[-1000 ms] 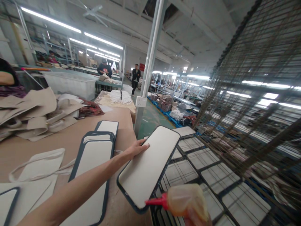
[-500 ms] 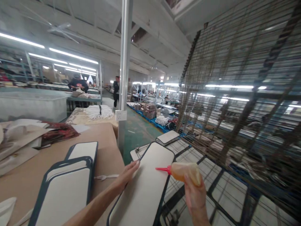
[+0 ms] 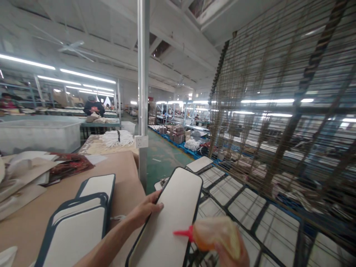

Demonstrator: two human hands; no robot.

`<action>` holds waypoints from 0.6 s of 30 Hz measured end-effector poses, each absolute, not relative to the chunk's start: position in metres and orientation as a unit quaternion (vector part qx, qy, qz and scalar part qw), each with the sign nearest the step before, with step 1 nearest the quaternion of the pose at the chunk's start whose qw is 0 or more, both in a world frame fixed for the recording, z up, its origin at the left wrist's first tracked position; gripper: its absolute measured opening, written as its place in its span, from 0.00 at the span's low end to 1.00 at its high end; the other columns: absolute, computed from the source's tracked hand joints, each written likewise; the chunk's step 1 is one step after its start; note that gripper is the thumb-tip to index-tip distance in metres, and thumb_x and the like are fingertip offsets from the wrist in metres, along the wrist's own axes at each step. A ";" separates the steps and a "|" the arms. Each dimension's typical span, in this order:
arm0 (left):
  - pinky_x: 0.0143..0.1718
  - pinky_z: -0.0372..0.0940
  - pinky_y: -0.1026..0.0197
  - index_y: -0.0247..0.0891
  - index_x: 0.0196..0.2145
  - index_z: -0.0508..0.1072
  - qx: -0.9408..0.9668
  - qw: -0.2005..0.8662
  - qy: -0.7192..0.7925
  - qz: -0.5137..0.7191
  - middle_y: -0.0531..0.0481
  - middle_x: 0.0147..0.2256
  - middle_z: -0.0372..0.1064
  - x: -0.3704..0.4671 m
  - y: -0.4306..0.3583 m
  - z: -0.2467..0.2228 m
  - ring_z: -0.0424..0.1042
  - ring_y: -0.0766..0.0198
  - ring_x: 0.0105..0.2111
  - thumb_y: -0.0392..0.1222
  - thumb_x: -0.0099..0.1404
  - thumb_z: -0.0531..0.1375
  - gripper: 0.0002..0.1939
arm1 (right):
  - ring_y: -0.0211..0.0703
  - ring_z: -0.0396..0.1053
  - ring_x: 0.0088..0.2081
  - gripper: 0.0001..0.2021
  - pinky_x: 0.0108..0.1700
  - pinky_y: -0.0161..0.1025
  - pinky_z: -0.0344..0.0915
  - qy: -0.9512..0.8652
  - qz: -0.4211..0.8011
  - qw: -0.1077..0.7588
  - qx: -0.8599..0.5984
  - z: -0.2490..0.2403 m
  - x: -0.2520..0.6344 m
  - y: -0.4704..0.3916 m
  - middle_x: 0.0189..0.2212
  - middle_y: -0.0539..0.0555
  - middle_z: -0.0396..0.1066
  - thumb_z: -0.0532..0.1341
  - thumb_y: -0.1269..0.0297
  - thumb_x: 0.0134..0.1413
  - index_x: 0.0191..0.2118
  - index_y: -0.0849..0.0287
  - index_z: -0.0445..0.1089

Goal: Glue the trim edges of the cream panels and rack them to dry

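Observation:
My left hand (image 3: 150, 208) grips the left edge of a long white panel with a dark rim (image 3: 178, 200), its thumb lying on the white face. The panel is tilted, with its lower end out of frame. In my right hand (image 3: 232, 252) is a squeeze bottle (image 3: 214, 235) of amber liquid, somewhat blurred. The bottle's red nozzle (image 3: 183, 233) points left over the lower part of the panel; whether the tip touches it I cannot tell. Similar dark-rimmed panels (image 3: 80, 230) lie stacked on the brown table to the left.
A brown-topped table (image 3: 125, 167) holds fabric pieces (image 3: 25, 170). Ahead stands a metal post (image 3: 143, 92) with a socket box. On the right, a wire rack (image 3: 272, 92) rises above rows of white panels (image 3: 246, 205). A person (image 3: 94, 107) works at a far table.
The bottle has moved down and slightly left across the panel. My left thumb now lies further onto the panel's face. A standing person near the post is no longer in sight.

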State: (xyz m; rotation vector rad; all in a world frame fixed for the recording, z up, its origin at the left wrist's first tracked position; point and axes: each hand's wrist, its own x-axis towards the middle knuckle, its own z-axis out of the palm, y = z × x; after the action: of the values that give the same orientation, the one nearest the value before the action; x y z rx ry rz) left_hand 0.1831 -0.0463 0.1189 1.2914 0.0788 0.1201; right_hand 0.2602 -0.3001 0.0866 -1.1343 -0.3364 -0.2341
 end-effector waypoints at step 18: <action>0.36 0.65 0.61 0.40 0.57 0.62 0.593 0.804 -0.020 0.036 0.47 0.43 0.72 0.193 -0.087 0.137 0.72 0.57 0.35 0.36 0.50 0.63 0.35 | 0.45 0.70 0.40 0.28 0.42 0.40 0.69 -0.084 -0.152 0.867 -0.468 0.112 0.303 -0.336 0.38 0.50 0.73 0.71 0.60 0.30 0.44 0.55 0.68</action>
State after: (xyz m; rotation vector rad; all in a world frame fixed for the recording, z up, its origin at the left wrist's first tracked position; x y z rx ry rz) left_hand 0.1928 -0.0867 0.1368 1.2698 -0.0424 0.0762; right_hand 0.3029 -0.3361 0.1121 -0.9791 -0.1768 -0.3183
